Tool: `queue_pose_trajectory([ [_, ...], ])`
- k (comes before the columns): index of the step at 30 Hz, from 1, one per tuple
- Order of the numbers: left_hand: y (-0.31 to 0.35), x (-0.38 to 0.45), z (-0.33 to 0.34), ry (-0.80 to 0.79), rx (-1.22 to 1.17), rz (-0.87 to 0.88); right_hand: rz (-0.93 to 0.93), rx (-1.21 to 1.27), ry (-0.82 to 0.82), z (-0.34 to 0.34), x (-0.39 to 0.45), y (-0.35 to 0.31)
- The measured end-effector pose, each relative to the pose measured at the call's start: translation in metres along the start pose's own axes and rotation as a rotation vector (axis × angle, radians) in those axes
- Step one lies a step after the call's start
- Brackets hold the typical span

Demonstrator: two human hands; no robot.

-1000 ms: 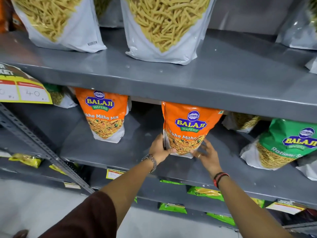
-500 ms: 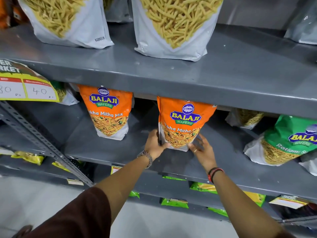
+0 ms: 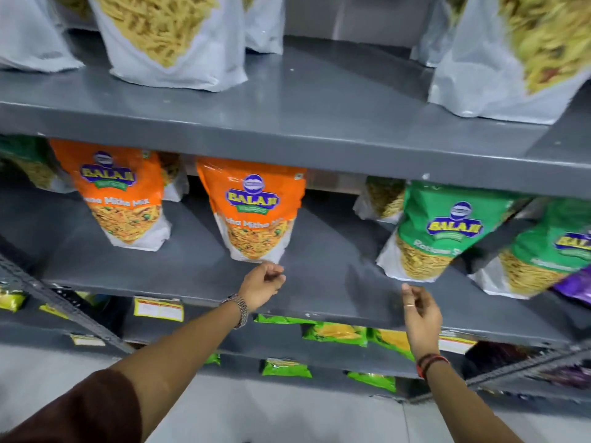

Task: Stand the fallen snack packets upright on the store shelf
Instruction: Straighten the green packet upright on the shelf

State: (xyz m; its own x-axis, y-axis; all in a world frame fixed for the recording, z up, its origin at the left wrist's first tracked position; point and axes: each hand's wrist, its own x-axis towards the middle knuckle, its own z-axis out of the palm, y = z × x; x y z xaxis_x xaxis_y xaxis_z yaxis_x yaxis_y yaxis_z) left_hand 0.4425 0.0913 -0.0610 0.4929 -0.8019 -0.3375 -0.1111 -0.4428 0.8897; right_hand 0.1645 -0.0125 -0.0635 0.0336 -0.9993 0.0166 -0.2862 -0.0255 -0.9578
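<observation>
Grey metal store shelving fills your view, with the middle shelf running across at the level of your hands. Your left hand reaches forward on a nearly straight arm, wrist bent slightly, a metal bracelet at the wrist and a dark brown sleeve at the upper arm. Its fingers are curled loosely inward and grip nothing; the knuckles sit just below the bottom edge of the centre orange Balaji Tikha Mitha Mix packet, very close but with no clear contact. That packet stands upright on the shelf, its top hidden behind the lip of the shelf above. A second orange Balaji packet stands upright well to its left.

Your right hand is held up over the shelf's front edge, palm turned inward, fingers loosely bent together and empty (a ring shows on one finger, red and black threads at the wrist). Its fingertips point toward the base of the green Balaji packet, just below it and not touching. That packet leans to the left rather than standing square, and another green packet beside it tilts likewise. White sev pouches stand on the upper shelf.
</observation>
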Motion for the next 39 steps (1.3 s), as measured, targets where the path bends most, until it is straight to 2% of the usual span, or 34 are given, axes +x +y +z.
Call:
queue_pose_trajectory([
  [4, 0.032, -0.006, 0.073, -0.080, 0.014, 0.079, 0.041, 0.070, -0.010, -0.057, 0.036, 0.005],
  [10, 0.091, 0.007, 0.170, -0.136, -0.001, 0.123, 0.133, 0.101, -0.304, -0.099, 0.097, -0.009],
  [13, 0.108, 0.018, 0.198, -0.131, 0.029, 0.120, 0.124, 0.035, -0.426, -0.103, 0.121, -0.008],
  [16, 0.104, 0.031, 0.215, -0.049, 0.081, 0.103, 0.097, 0.011, -0.460, -0.102, 0.124, -0.004],
  [23, 0.105, 0.018, 0.215, 0.060, 0.099, 0.161, 0.056, 0.012, -0.411, -0.092, 0.121, 0.006],
  [39, 0.084, 0.030, 0.160, 0.118, 0.125, 0.160, 0.064, -0.020, -0.383, -0.034, 0.099, -0.016],
])
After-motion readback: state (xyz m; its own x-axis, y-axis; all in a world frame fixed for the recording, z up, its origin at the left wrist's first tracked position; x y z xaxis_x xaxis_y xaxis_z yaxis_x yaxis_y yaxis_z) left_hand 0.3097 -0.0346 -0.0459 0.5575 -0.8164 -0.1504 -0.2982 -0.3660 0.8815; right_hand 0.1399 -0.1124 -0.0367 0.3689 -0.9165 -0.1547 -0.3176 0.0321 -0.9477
